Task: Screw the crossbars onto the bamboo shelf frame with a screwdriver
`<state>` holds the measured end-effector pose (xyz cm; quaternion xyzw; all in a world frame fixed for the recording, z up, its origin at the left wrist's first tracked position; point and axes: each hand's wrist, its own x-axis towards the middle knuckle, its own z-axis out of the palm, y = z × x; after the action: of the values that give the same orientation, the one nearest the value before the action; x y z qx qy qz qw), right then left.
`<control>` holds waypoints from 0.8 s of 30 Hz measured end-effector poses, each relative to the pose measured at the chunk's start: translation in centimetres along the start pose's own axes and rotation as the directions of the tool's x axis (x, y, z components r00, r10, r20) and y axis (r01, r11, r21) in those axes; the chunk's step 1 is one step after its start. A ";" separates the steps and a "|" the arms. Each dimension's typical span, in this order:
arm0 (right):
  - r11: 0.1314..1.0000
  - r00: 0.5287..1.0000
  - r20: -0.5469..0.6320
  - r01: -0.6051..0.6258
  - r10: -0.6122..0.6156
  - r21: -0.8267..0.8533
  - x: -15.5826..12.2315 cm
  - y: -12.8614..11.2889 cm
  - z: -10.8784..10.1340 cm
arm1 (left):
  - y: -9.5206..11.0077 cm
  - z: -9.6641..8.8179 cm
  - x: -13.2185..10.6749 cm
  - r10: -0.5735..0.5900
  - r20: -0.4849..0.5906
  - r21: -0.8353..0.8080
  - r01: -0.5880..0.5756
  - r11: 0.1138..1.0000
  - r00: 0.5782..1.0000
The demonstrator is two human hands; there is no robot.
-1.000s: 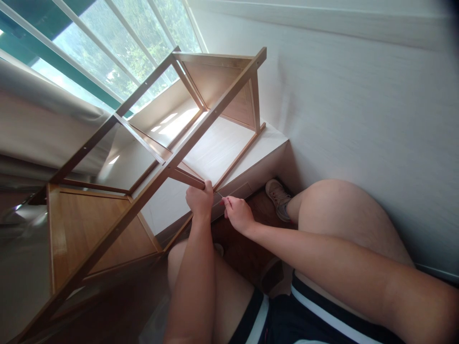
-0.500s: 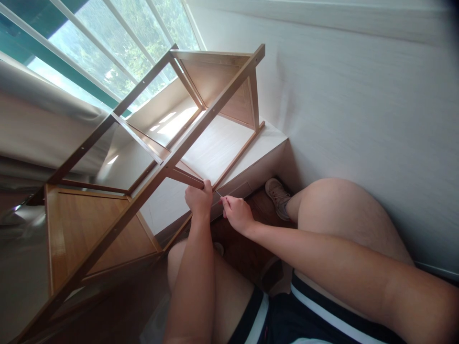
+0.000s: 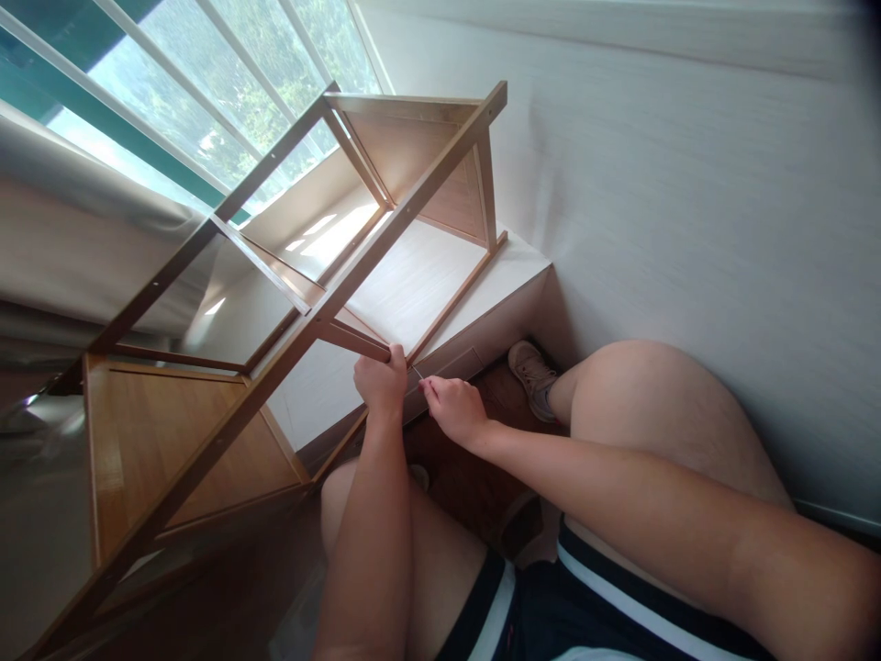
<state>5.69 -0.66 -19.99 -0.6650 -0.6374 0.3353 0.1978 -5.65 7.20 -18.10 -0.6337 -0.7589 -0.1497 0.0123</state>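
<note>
Your right hand (image 3: pixel 454 406) has edged slightly nearer your left hand (image 3: pixel 383 376) over the last second, while the wooden rack frame (image 3: pixel 365 256) has hardly shifted. That suggests fine work at the crossbar (image 3: pixel 352 340) end, the frame kept steady. Your left fist is wrapped around that crossbar; your right fingers pinch a thin metal rod (image 3: pixel 418 373), its handle end hidden in your grasp. Both hands are at the front edge of the white ledge (image 3: pixel 507 272). The frame stands tilted across the ledge, brown, with small holes along its rails and panelled ends; whether the rod meets a fastener, you cannot tell.
</note>
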 end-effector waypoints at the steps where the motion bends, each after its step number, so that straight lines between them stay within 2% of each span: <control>1: 1.000 1.000 0.001 0.012 -0.012 -0.021 0.0 0.0 0.0 | 0.0 0.0 0.0 -0.001 0.000 0.000 0.001 1.000 1.000; 8: 0.984 0.991 0.027 0.133 -0.131 -0.121 0.1 0.3 -0.7 | -0.1 0.1 0.0 0.001 -0.001 0.001 -0.001 1.000 1.000; 13: 0.974 0.985 0.045 0.174 -0.169 -0.146 0.1 0.8 -0.6 | -0.2 0.3 0.1 0.001 -0.004 -0.001 -0.001 1.000 1.000; 19: 0.981 0.986 0.046 0.161 -0.157 -0.108 0.3 1.4 -0.1 | -0.1 0.1 0.0 -0.008 0.000 -0.006 0.008 1.000 1.000; 24: 0.996 0.996 0.024 0.088 -0.088 -0.011 0.2 1.3 0.2 | -0.1 0.1 0.0 -0.005 0.000 -0.010 0.005 1.000 1.000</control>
<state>6.48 -0.61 -21.10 -0.6334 -0.6704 0.3301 0.2011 -5.75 7.19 -18.27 -0.6319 -0.7597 -0.1534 0.0086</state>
